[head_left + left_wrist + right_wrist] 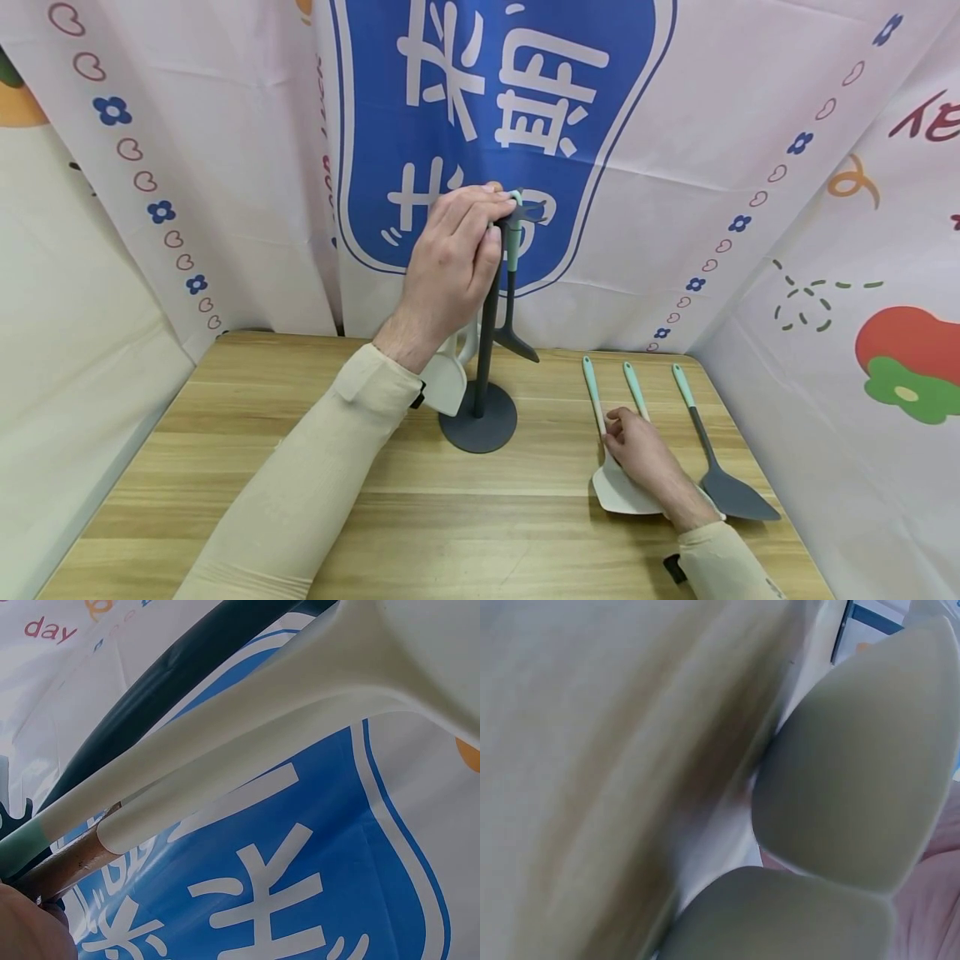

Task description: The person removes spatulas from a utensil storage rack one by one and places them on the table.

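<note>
At the top of a dark utensil stand (484, 350), my left hand (453, 250) holds a cream utensil with a brown handle (71, 866), whose tip shows above the fingers. Beside it in the left wrist view runs a second cream utensil (187, 750) with a mint handle. On the stand's right side hangs a dark-headed utensil (512, 321). Over the table, my right hand (645, 454) has loosely bent fingers close beside the shaft of a cream turner (618, 492). Another mint-handled turner (633, 387) lies partly hidden under this hand. Cream blades (855, 757) overlap the palm in the right wrist view.
A dark turner (731, 492) with a mint handle lies right of my right hand. The stand's round base (491, 425) rests on the wooden table (375, 533). Printed cloth (262, 167) hangs behind and along both sides.
</note>
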Action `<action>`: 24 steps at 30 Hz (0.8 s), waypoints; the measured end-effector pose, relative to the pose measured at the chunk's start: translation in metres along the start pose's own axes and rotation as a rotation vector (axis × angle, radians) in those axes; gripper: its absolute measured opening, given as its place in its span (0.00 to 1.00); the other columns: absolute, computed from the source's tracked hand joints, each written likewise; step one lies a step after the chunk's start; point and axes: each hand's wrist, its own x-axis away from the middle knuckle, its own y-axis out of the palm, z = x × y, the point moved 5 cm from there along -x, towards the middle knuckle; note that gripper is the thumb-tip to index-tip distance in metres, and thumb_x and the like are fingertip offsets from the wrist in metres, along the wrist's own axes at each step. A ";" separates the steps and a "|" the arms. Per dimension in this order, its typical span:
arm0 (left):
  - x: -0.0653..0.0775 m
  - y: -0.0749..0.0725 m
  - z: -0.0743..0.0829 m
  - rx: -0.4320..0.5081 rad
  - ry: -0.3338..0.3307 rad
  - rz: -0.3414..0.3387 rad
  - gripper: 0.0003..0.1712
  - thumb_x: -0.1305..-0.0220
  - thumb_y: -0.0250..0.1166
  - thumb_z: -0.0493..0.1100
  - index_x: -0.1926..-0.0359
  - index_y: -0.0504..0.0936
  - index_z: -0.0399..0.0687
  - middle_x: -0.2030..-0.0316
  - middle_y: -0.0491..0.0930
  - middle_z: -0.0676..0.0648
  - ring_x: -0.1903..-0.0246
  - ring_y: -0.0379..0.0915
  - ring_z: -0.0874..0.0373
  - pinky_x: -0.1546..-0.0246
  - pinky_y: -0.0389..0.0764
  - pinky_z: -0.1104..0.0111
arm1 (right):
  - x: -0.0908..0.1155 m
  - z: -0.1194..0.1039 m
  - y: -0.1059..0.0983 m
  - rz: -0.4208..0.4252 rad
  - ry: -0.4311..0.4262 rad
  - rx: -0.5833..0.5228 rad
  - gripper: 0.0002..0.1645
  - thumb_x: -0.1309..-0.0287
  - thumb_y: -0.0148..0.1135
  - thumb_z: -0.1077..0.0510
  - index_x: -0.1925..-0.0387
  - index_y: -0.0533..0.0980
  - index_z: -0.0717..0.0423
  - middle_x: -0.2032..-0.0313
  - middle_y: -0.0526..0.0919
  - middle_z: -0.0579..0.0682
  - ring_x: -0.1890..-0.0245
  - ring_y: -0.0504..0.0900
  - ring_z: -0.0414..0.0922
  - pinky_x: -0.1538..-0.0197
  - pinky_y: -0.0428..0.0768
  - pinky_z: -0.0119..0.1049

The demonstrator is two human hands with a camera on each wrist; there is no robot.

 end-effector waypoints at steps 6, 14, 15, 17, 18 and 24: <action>0.000 0.001 0.000 -0.001 0.002 0.004 0.26 0.10 0.48 0.43 0.27 0.86 0.40 0.26 0.86 0.39 0.19 0.76 0.42 0.10 0.73 0.57 | 0.001 -0.008 -0.009 0.015 0.006 -0.029 0.25 0.14 0.65 0.61 0.27 0.77 0.75 0.48 0.90 0.63 0.49 0.94 0.56 0.53 0.95 0.47; 0.000 0.001 0.000 0.001 0.000 0.002 0.26 0.09 0.48 0.43 0.27 0.86 0.40 0.26 0.86 0.39 0.19 0.76 0.41 0.09 0.72 0.57 | 0.008 -0.040 -0.025 0.066 -0.056 -0.049 0.26 0.12 0.64 0.59 0.26 0.78 0.71 0.44 0.90 0.64 0.46 0.94 0.57 0.46 0.96 0.54; 0.000 0.001 0.000 0.001 0.000 0.001 0.26 0.09 0.48 0.43 0.27 0.86 0.40 0.26 0.86 0.39 0.19 0.76 0.41 0.09 0.72 0.57 | 0.009 -0.044 -0.027 0.072 -0.062 -0.048 0.26 0.12 0.64 0.58 0.26 0.78 0.71 0.44 0.90 0.64 0.46 0.94 0.58 0.45 0.96 0.55; 0.000 0.001 0.000 0.000 -0.001 0.000 0.26 0.09 0.48 0.43 0.27 0.86 0.40 0.26 0.86 0.39 0.19 0.76 0.41 0.09 0.72 0.57 | 0.009 -0.052 -0.030 0.082 -0.073 -0.046 0.26 0.12 0.65 0.57 0.26 0.79 0.69 0.43 0.90 0.63 0.45 0.94 0.58 0.44 0.95 0.57; 0.000 0.001 0.000 0.000 -0.002 0.000 0.26 0.09 0.48 0.43 0.27 0.86 0.40 0.26 0.86 0.39 0.19 0.76 0.41 0.09 0.72 0.57 | 0.009 -0.056 -0.031 0.088 -0.080 -0.043 0.26 0.12 0.65 0.57 0.26 0.79 0.69 0.43 0.90 0.63 0.45 0.95 0.58 0.43 0.95 0.57; 0.000 0.001 0.000 -0.006 0.001 -0.001 0.26 0.09 0.48 0.43 0.27 0.86 0.40 0.25 0.86 0.39 0.19 0.76 0.42 0.09 0.72 0.57 | 0.007 -0.078 -0.038 0.129 -0.128 -0.034 0.26 0.12 0.65 0.55 0.26 0.80 0.68 0.42 0.92 0.63 0.44 0.94 0.59 0.40 0.94 0.59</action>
